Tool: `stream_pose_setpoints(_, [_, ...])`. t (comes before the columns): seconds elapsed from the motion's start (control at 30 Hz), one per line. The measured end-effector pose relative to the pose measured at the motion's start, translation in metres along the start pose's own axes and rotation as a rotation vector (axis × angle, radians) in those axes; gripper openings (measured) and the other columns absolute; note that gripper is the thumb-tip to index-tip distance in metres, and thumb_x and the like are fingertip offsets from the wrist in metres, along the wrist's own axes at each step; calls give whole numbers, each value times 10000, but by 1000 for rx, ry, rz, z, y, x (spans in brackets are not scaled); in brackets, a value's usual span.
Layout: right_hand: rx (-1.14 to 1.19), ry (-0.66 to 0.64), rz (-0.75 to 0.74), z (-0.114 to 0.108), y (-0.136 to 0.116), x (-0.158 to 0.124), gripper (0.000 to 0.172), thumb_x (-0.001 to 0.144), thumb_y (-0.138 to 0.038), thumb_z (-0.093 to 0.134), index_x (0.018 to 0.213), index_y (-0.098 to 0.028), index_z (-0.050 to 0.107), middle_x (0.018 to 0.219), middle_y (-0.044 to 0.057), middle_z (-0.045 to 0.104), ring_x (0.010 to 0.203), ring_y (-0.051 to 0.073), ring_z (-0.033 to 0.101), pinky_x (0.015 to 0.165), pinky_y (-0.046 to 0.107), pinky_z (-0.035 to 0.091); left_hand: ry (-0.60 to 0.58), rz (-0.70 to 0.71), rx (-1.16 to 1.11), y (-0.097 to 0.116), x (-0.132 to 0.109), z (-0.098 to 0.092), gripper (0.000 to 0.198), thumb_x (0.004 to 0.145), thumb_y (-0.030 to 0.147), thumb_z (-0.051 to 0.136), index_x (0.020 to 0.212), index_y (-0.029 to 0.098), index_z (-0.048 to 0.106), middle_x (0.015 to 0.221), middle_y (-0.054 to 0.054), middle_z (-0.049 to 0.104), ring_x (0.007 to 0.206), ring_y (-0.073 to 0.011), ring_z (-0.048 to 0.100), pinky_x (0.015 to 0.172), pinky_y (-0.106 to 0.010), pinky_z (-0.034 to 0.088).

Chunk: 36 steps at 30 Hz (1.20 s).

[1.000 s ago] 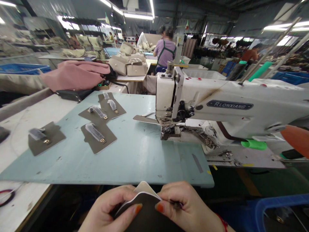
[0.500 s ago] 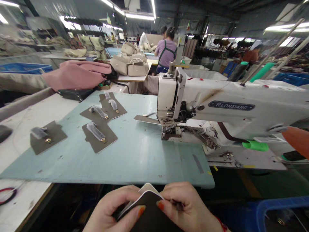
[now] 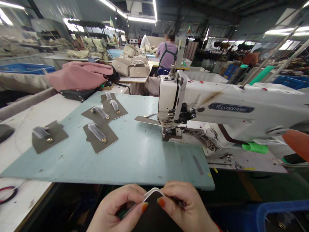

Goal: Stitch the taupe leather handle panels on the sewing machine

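Note:
Low in the head view, in front of the table edge, I hold a dark grey-brown bag panel [image 3: 154,212] with a pale edge. My left hand [image 3: 120,207] pinches its left edge between thumb and fingers. On the opposite edge, my right hand [image 3: 184,206] grips the panel the same way. The panel's rounded top corner points up between both thumbs, and its lower part runs out of view. Beyond my hands stands a white sewing machine [image 3: 227,96]; another panel [image 3: 147,120] lies partly behind its head.
Several matching panels [image 3: 100,143] with plastic-wrapped straps and gold fittings lie on the pale blue board [image 3: 135,161]. A pink cloth [image 3: 77,75] and a black pouch [image 3: 78,94] are behind them. A blue bin [image 3: 285,206] stands at lower right. A co-worker [image 3: 167,53] sits further back.
The two layers at the panel's top corner have come closer together between my fingers. Both hands keep their grip, and my view has shifted slightly.

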State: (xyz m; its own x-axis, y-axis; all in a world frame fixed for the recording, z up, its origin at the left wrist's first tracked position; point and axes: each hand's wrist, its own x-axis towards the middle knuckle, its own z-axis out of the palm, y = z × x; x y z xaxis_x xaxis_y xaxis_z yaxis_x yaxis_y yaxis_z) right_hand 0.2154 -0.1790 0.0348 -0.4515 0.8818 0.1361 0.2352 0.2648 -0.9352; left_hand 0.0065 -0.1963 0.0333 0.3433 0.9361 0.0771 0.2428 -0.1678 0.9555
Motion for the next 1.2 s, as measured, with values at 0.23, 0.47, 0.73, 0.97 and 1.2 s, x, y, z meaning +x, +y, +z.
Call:
stream_pose_setpoints(0.23, [40,27,-15,1,-3,3,315,913,-329,521,710,-149,680,591,10,528,549,103,459,513,219,313,21,73,72,2,2,3,98,858,154,562,800,204,623,802,3,705,737,-115,670,673,-175,526])
stream_pose_setpoints(0.47, [16,87,-121,4,-5,6,294,907,-268,533,699,-131,689,552,6,503,521,102,442,496,222,304,40,146,94,9,6,9,128,846,93,555,801,200,608,792,9,704,709,-97,666,654,-161,521])
stream_pose_setpoints(0.73, [18,156,-204,6,1,6,194,886,-258,584,783,-149,707,600,41,622,526,120,532,497,209,362,78,255,108,10,9,12,161,802,41,581,789,200,597,757,8,702,674,-92,668,637,-144,517])
stream_pose_setpoints(0.97, [-32,172,-256,6,-2,6,176,864,-165,546,752,-139,679,623,61,663,526,121,559,504,201,390,63,168,109,7,5,17,97,837,122,552,793,203,579,739,15,671,646,-87,634,598,-133,495])
stream_pose_setpoints(1.2, [-95,131,-220,4,-5,3,291,909,-278,514,699,-140,660,558,42,592,500,116,511,485,214,353,-108,112,169,19,13,14,188,899,229,488,822,196,656,758,-20,673,710,-127,629,689,-177,504])
